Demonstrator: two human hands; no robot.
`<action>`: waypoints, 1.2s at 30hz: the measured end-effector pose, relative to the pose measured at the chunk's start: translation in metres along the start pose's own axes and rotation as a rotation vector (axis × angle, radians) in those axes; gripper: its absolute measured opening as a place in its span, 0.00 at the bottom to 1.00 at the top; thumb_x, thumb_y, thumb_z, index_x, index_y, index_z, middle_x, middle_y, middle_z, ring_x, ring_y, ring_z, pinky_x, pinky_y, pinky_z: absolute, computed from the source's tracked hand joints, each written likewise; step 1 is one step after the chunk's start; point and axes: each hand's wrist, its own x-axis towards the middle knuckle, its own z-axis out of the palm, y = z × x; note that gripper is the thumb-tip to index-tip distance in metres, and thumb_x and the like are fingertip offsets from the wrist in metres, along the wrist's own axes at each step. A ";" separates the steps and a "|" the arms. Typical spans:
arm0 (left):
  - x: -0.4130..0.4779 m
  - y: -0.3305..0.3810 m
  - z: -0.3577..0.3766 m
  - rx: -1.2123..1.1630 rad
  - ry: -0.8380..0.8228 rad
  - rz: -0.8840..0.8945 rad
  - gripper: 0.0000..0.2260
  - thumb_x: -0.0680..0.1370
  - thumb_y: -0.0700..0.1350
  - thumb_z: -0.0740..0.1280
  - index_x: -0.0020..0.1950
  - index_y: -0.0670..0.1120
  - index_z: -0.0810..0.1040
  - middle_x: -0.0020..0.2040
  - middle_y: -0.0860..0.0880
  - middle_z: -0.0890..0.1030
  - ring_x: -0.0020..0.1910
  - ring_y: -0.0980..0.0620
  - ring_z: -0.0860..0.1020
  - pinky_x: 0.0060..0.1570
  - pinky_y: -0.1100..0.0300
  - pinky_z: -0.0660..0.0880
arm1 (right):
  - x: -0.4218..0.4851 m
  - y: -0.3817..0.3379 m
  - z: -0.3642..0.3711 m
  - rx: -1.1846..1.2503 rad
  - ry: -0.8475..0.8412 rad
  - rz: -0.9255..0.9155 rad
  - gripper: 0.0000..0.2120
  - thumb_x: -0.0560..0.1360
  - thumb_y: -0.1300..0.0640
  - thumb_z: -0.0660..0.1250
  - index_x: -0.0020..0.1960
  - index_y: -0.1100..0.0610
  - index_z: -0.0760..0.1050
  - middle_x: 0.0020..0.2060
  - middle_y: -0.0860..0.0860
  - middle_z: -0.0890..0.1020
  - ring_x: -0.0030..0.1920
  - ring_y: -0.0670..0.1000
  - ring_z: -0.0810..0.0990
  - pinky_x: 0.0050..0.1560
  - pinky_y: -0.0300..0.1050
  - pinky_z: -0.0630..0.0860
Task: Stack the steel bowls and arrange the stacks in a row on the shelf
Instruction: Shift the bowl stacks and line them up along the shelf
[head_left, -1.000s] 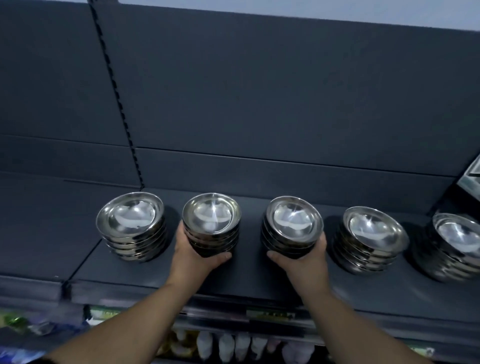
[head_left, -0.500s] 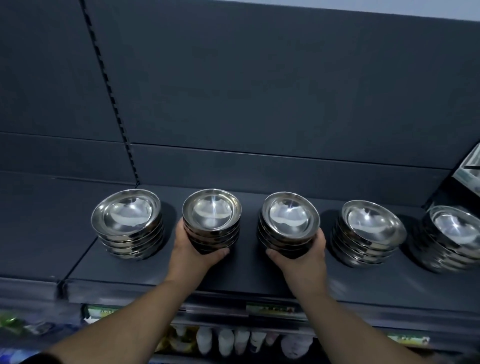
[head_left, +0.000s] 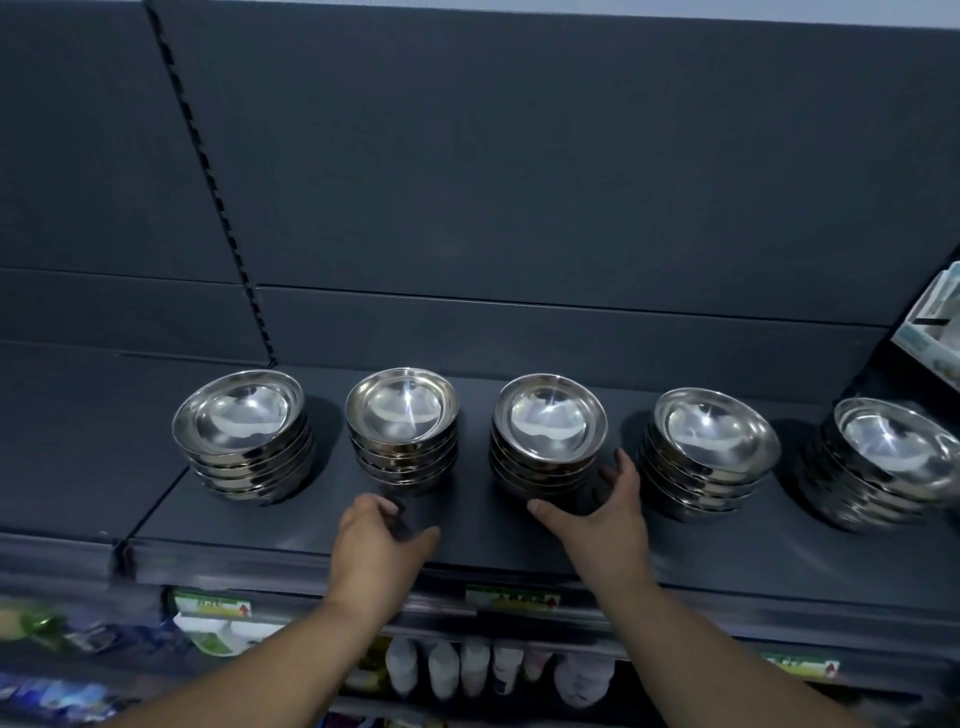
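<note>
Several stacks of shiny steel bowls stand in a row on the dark shelf. From the left they are the first stack, second stack, third stack, fourth stack and a fifth stack at the right edge. My left hand hovers just in front of the second stack, fingers loosely curled, holding nothing. My right hand is spread open at the base of the third stack, thumb in front and fingertips at its right side, barely touching or just off it.
A dark back panel with a slotted upright rises behind the bowls. Price labels run along the shelf's front edge. White bottles and packets fill the shelf below. A pale box juts in at the far right.
Both hands have let go of the second and third stacks and drawn back toward me; the left hand has come further away. The stacks stay on the shelf.
</note>
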 end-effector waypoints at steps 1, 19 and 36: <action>-0.005 0.003 0.003 0.025 -0.038 0.048 0.17 0.69 0.47 0.76 0.51 0.45 0.73 0.49 0.47 0.76 0.48 0.50 0.76 0.41 0.69 0.69 | 0.001 0.000 -0.004 -0.009 -0.020 -0.001 0.56 0.58 0.54 0.83 0.77 0.52 0.53 0.73 0.53 0.67 0.70 0.51 0.69 0.71 0.48 0.66; -0.003 0.061 0.048 -0.252 -0.424 0.173 0.40 0.75 0.37 0.70 0.79 0.50 0.50 0.68 0.55 0.71 0.64 0.60 0.71 0.70 0.56 0.67 | 0.003 -0.010 -0.041 -0.042 -0.331 -0.049 0.50 0.62 0.59 0.81 0.76 0.47 0.56 0.63 0.42 0.75 0.64 0.43 0.74 0.68 0.45 0.71; 0.010 0.074 0.038 -0.246 -0.329 0.266 0.40 0.74 0.53 0.72 0.79 0.55 0.50 0.75 0.54 0.65 0.74 0.56 0.64 0.73 0.52 0.63 | 0.014 -0.039 -0.054 -0.030 -0.249 -0.190 0.39 0.69 0.54 0.77 0.75 0.49 0.62 0.62 0.41 0.75 0.63 0.41 0.73 0.61 0.34 0.67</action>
